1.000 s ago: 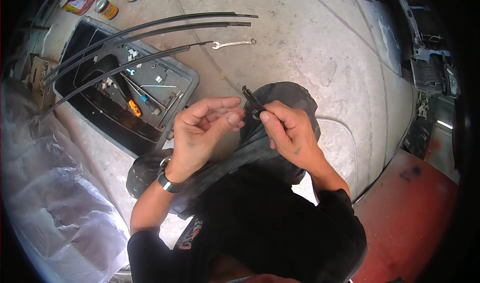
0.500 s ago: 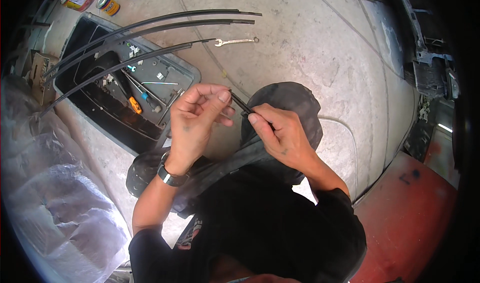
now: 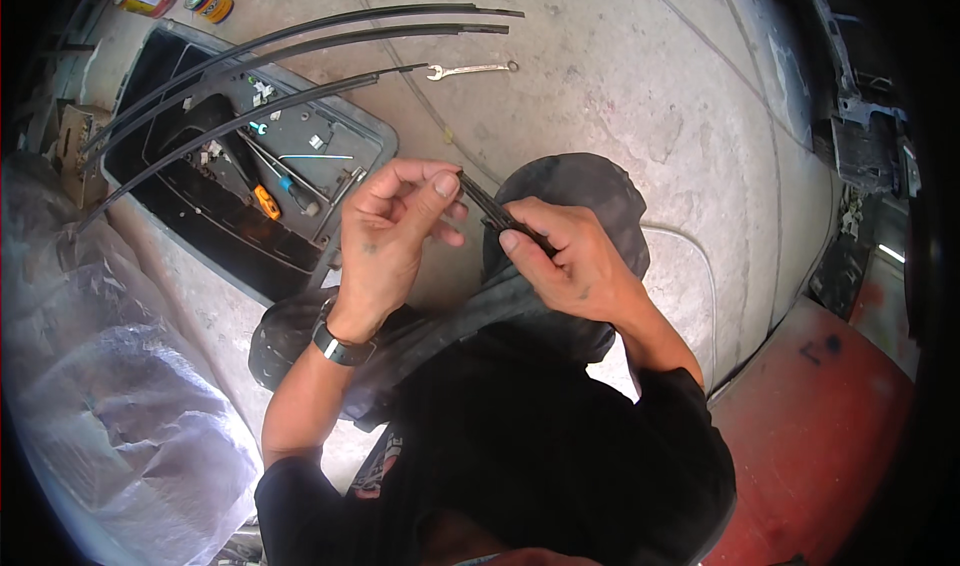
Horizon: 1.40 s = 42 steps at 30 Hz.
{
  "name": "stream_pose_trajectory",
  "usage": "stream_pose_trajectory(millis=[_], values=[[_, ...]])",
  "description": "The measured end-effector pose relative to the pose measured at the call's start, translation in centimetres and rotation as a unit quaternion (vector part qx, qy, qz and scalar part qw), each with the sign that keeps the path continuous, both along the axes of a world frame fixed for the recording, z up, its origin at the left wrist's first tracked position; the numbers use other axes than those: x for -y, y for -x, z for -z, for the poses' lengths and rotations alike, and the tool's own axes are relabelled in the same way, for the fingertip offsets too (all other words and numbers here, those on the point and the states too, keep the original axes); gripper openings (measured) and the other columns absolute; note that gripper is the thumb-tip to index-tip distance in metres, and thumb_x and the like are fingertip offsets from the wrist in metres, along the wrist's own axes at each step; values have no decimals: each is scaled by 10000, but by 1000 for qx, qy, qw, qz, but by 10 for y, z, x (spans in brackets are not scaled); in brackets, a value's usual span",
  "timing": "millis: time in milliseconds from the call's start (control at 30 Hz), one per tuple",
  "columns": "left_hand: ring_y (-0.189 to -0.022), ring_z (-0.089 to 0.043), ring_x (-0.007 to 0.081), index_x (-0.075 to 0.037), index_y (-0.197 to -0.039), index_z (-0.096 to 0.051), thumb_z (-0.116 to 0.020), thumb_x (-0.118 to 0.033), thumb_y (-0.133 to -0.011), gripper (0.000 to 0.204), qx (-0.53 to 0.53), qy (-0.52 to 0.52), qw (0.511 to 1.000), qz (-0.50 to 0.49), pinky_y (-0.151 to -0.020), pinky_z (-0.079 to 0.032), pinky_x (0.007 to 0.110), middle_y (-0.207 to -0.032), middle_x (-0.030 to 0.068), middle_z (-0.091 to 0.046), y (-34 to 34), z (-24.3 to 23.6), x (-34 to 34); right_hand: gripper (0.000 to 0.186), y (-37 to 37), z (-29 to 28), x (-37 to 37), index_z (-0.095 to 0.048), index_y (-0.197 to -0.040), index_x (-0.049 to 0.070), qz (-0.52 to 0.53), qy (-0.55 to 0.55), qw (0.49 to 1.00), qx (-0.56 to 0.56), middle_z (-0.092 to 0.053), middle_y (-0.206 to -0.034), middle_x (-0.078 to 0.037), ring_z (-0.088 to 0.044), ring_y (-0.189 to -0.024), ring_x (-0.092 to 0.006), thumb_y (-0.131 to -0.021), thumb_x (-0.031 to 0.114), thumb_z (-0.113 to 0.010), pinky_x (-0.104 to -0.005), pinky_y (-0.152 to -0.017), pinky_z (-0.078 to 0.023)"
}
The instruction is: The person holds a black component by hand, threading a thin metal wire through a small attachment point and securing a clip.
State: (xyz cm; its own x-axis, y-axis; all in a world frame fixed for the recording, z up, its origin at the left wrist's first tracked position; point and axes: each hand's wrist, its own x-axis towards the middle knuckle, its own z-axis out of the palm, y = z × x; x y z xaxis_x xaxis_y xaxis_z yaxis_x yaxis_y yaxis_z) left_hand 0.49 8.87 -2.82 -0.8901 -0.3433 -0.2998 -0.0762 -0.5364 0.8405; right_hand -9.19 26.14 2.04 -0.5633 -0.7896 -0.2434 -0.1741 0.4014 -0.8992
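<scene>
A short, narrow black strip [image 3: 485, 203] with a grooved face slants between my two hands, above my dark trousers. My right hand [image 3: 578, 266] is closed around its lower end, thumb laid along it, so that end is hidden. At the upper tip, the thumb and forefinger of my left hand [image 3: 388, 241] pinch the strip, while the other fingers curl loosely. A dark watch [image 3: 342, 348] circles my left wrist. Beyond my hands, several long, curved black trim strips [image 3: 440, 9] extend across a black and grey plastic tray-like panel [image 3: 372, 136].
A combination wrench [image 3: 475, 70] lies on the concrete floor. A blue-handled screwdriver [image 3: 291, 188] and an orange-ended tool [image 3: 267, 202] rest on the panel. Cans [image 3: 210, 4] stand far left, plastic sheeting [image 3: 150, 436] near left, and a red painted panel [image 3: 810, 426] at right.
The strip has turned slightly in my right hand, and more of its grooved face shows. My left fingers stay at its tip. The whole view has shifted a little.
</scene>
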Motion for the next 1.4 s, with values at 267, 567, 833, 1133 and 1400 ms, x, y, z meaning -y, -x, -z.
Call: stream_pose_trajectory(millis=[267,567,833,1133,1400], values=[[-787,-644,95,15,-1102,-663,-668,-113,-939,207,-11,22,999,-23,-617,-562,233,-934,51,-676,4,-2,-3,105,1,0,1,-580,-897,-40,8,-3,1000,22,-512,-686,-172,-506,-576,-303,-919,62,-572,-380,-546,-388],[-767,-638,86,16,-1071,-677,-675,-113,-937,186,-11,47,999,-24,-607,-545,228,-911,47,-683,4,-2,-4,188,8,2,-3,-610,-944,-25,5,-41,989,140,-511,-622,-43,-521,-502,-121,-989,106,-483,-274,-487,-397],[-759,-634,105,21,-1082,-667,-649,-167,-960,225,-6,23,999,-31,-622,-546,241,-908,55,-672,9,-6,2,262,15,-8,9,-666,-1019,-12,26,-63,974,216,-532,-604,-2,-531,-480,-84,-1017,146,-458,-240,-484,-406],[-742,-644,107,19,-1083,-669,-628,-220,-979,264,-15,-4,999,-30,-620,-532,236,-893,58,-681,7,-3,8,266,18,6,22,-645,-948,6,9,-25,960,280,-536,-627,-13,-540,-476,-108,-997,201,-471,-256,-491,-415],[-746,-619,87,8,-1141,-671,-610,-153,-985,233,-54,-71,995,-37,-685,-517,245,-945,39,-688,-2,-4,18,310,14,4,38,-661,-1034,-8,22,28,922,387,-551,-665,-23,-543,-460,-128,-1012,241,-477,-253,-486,-425]])
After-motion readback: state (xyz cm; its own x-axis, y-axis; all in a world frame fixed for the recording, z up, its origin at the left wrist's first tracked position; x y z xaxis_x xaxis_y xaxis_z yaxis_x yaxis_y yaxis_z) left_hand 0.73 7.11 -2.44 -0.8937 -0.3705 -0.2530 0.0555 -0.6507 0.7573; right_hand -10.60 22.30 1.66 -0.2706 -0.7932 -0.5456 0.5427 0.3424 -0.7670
